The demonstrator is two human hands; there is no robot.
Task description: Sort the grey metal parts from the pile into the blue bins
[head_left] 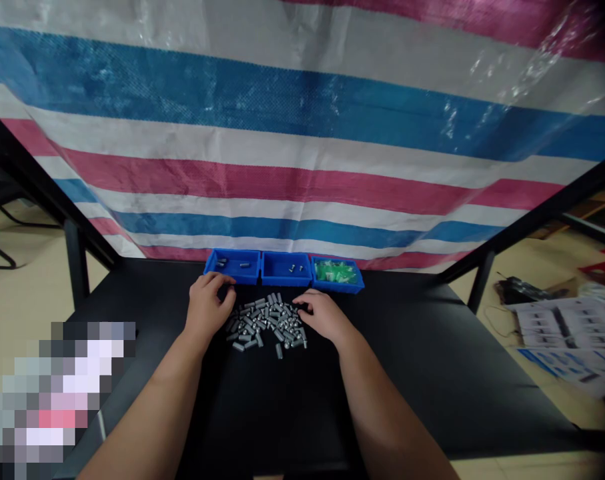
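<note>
A loose heap of short grey metal cylinders (266,325), possibly screws or standoffs, lies on the black table (277,413) just in front of several blue plastic bins. My left hand (210,305) rests at the heap's left side, its curled fingertips close to the left blue bin (232,267), which holds a few small metal pieces. My right hand (324,315) lies at the heap's right side, with its fingertips touching the outer pieces. Neither hand visibly holds anything. The middle blue bin (286,269) has a few small metal pieces, and the right blue bin (337,274) holds green parts.
A striped blue, white and pink woven tarp (302,153) hangs behind the table. Black metal frame bars (542,213) rise at both sides. Printed sheets (565,340) lie on the floor at right. A pixelated object (57,393) blocks the lower left.
</note>
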